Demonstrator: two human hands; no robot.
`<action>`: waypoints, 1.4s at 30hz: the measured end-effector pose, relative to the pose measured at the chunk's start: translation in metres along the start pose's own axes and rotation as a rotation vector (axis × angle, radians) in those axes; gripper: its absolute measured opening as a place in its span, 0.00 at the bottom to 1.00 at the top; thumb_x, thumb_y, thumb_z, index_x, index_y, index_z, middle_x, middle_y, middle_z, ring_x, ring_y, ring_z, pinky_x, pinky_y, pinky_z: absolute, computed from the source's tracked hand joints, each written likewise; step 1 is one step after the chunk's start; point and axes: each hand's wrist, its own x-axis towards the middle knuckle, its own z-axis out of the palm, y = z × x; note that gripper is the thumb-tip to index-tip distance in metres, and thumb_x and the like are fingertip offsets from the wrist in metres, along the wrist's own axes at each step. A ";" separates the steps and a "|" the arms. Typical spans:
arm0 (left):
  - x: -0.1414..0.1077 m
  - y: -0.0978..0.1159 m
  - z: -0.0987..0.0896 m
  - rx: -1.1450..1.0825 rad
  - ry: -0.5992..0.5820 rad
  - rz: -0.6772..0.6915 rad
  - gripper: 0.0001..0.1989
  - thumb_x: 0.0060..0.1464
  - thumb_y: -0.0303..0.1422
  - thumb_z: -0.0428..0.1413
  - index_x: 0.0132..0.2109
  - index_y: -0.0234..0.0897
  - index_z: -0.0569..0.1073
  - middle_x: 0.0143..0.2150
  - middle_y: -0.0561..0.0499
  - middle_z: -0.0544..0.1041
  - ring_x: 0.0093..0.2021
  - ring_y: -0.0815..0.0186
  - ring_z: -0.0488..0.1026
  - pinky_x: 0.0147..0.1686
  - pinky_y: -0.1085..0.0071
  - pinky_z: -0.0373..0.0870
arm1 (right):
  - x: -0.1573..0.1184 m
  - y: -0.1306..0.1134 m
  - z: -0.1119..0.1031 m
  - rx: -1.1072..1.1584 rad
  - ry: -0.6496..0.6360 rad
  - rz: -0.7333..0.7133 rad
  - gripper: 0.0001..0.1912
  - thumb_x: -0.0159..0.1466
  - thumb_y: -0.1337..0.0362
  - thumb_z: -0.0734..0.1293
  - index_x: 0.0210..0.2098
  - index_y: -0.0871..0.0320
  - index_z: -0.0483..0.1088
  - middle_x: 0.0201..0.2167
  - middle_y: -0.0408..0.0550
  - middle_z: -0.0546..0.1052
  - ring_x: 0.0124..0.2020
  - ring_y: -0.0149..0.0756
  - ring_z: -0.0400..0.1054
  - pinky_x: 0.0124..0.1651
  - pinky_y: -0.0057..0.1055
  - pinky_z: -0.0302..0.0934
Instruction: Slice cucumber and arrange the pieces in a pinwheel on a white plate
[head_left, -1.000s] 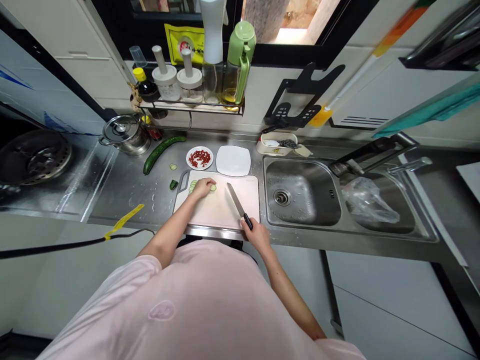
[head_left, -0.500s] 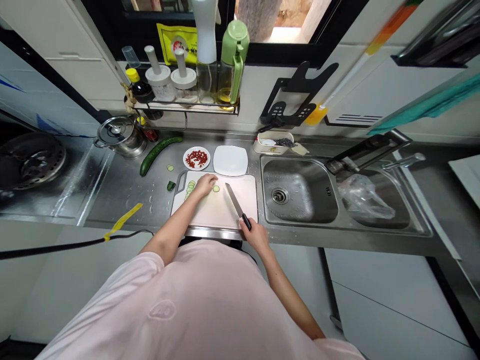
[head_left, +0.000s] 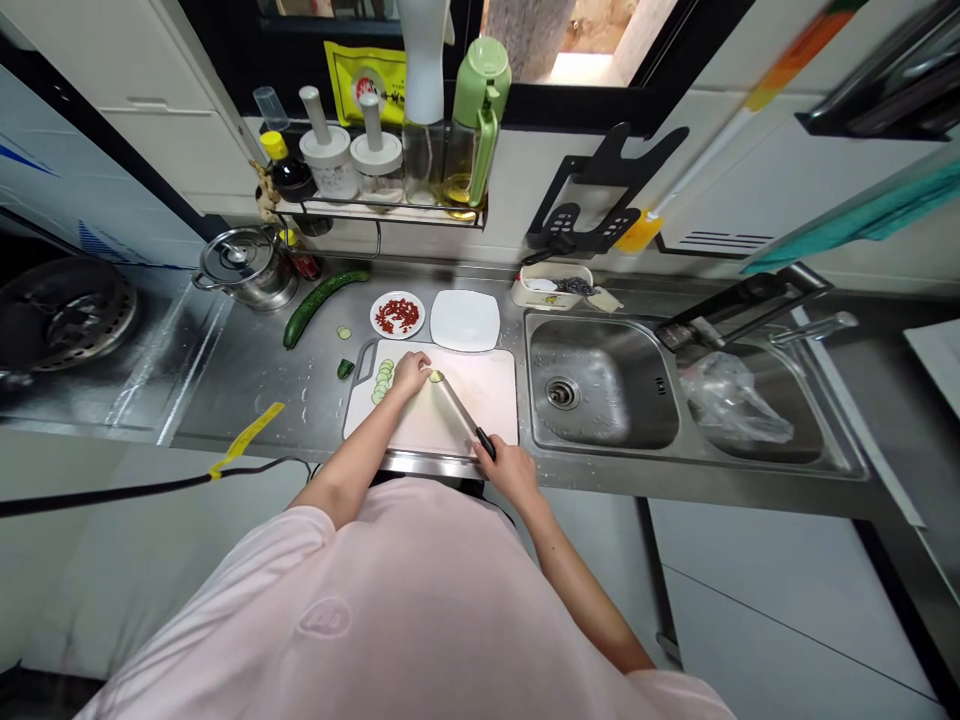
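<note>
The right hand (head_left: pixel 508 468) is grasping a black-handled steel knife (head_left: pixel 460 407); the left hand (head_left: pixel 411 374) is resting beside round pale-green slices (head_left: pixel 383 377), grasp unclear

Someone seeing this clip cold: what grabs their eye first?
Probably the knife in the right hand, slanting across the white cutting board with its tip near the left hand. Next, the red pieces on a small round plate just beyond the board, and the long green cucumber on the counter to the left of that plate.
</note>
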 end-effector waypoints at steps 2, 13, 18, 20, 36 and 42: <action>0.001 0.000 0.000 0.001 -0.005 -0.001 0.09 0.48 0.31 0.57 0.39 0.39 0.73 0.37 0.50 0.70 0.37 0.66 0.68 0.40 0.71 0.63 | -0.001 -0.001 -0.002 -0.001 -0.012 0.002 0.28 0.66 0.43 0.48 0.45 0.55 0.68 0.35 0.53 0.77 0.39 0.41 0.70 0.37 0.28 0.53; 0.001 0.001 -0.001 0.009 -0.027 -0.016 0.09 0.48 0.31 0.57 0.40 0.40 0.73 0.38 0.50 0.69 0.38 0.66 0.68 0.40 0.71 0.63 | -0.001 0.000 -0.005 -0.018 -0.019 -0.011 0.27 0.67 0.44 0.48 0.44 0.55 0.68 0.35 0.53 0.76 0.39 0.40 0.70 0.36 0.28 0.52; 0.001 0.000 -0.001 0.017 -0.032 -0.017 0.09 0.48 0.31 0.57 0.40 0.40 0.72 0.39 0.50 0.69 0.38 0.66 0.68 0.40 0.71 0.62 | 0.000 0.003 -0.009 -0.022 -0.031 -0.015 0.27 0.66 0.44 0.49 0.44 0.55 0.68 0.35 0.52 0.76 0.38 0.39 0.70 0.36 0.27 0.51; 0.002 0.000 -0.001 0.015 -0.034 -0.013 0.09 0.48 0.31 0.57 0.40 0.40 0.72 0.38 0.50 0.69 0.38 0.66 0.68 0.40 0.71 0.62 | 0.000 0.004 -0.010 -0.024 -0.034 -0.018 0.27 0.66 0.44 0.49 0.44 0.55 0.68 0.35 0.52 0.76 0.38 0.39 0.70 0.35 0.27 0.51; 0.003 0.000 -0.001 0.012 -0.046 -0.027 0.09 0.48 0.31 0.58 0.39 0.40 0.72 0.38 0.50 0.69 0.37 0.66 0.67 0.39 0.71 0.62 | 0.008 -0.001 -0.013 -0.090 -0.095 -0.022 0.24 0.68 0.47 0.48 0.46 0.56 0.65 0.38 0.54 0.76 0.40 0.40 0.71 0.40 0.31 0.55; 0.003 0.000 -0.001 0.002 -0.040 -0.023 0.09 0.48 0.31 0.58 0.39 0.39 0.72 0.38 0.50 0.69 0.36 0.68 0.66 0.38 0.72 0.60 | 0.011 -0.002 -0.014 -0.087 -0.077 -0.045 0.23 0.68 0.48 0.49 0.45 0.56 0.65 0.37 0.54 0.76 0.40 0.41 0.71 0.38 0.31 0.56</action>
